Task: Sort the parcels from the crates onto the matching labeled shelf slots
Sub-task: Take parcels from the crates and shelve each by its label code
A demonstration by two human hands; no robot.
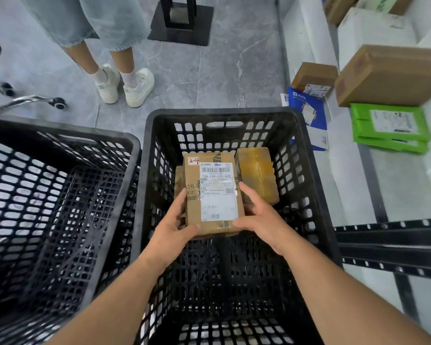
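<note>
Inside the black plastic crate (316, 175) in the middle, I hold a brown cardboard parcel (209, 168) with a white shipping label and a small tag marked 2-4. My left hand (174, 225) grips its left near corner, thumb on top. My right hand (259, 215) grips its right near side. A second parcel (256, 170) wrapped in yellowish tape lies at the crate's far right. Another brown piece shows under the held parcel on its left.
A second black crate (60, 195) stands to the left, no parcels visible in it. White shelves on the right hold a large brown box (388, 73), green parcels (388, 125), a blue-white mailer (309, 113) and a small box (314, 78). A person's legs (120, 78) stand ahead; black shelf rail (388, 245) right.
</note>
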